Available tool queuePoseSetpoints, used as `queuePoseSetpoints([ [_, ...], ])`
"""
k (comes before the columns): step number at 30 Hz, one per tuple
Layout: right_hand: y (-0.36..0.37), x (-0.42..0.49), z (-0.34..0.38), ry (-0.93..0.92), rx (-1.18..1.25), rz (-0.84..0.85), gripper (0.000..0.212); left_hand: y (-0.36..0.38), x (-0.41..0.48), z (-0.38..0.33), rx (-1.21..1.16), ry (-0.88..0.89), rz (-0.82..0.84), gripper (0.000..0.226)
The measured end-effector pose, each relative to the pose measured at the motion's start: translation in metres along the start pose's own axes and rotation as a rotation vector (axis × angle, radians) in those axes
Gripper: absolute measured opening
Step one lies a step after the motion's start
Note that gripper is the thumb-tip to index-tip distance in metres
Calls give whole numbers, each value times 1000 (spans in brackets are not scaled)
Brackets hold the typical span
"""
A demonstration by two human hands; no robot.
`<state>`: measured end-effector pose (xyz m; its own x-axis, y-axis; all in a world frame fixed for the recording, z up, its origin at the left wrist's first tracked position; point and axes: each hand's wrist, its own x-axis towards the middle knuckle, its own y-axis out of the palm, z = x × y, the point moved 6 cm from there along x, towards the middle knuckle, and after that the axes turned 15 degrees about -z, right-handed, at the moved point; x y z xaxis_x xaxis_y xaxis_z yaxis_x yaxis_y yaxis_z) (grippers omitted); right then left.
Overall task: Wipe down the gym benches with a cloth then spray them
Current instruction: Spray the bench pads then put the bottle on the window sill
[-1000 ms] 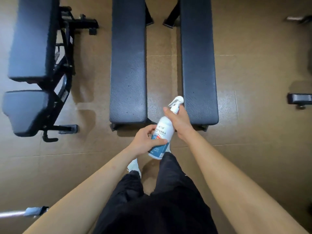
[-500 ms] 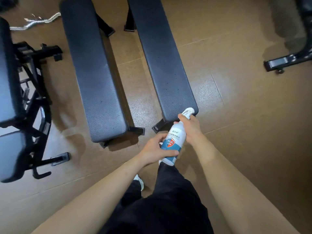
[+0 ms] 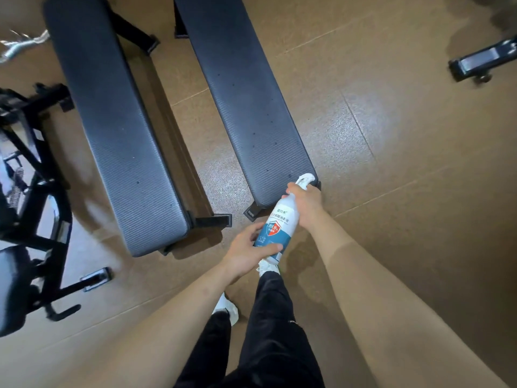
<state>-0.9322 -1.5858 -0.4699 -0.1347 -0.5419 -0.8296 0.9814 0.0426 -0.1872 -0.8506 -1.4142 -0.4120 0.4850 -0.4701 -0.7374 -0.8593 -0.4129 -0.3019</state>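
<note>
Two flat black gym benches lie side by side on the floor, the left bench point(image 3: 117, 130) nearer me and the right bench point(image 3: 246, 102) running up and away. I hold a white spray bottle point(image 3: 279, 222) with a blue and red label over the near end of the right bench. My left hand point(image 3: 246, 253) grips the bottle's lower body. My right hand point(image 3: 306, 204) grips its neck just below the white trigger head point(image 3: 306, 179). No cloth is in view.
An adjustable bench on a black steel frame point(image 3: 33, 208) stands at the left edge. A black machine foot point(image 3: 481, 61) lies at the upper right and a metal bar point(image 3: 22, 43) at the upper left. My legs and white shoes point(image 3: 226, 308) stand on brown floor.
The view has swung right and closer, so the benches now slant to the left. Both hands keep the same grip on the bottle, now nearer the right bench's end.
</note>
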Motion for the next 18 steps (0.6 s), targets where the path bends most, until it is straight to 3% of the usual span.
queuePoseSetpoints([
  [7, 9, 47, -5, 42, 9, 34, 12, 19, 39, 3, 57, -28, -44, 51],
  [18, 27, 37, -3, 31, -16, 37, 10, 6, 33, 7, -6, -78, -66, 61],
])
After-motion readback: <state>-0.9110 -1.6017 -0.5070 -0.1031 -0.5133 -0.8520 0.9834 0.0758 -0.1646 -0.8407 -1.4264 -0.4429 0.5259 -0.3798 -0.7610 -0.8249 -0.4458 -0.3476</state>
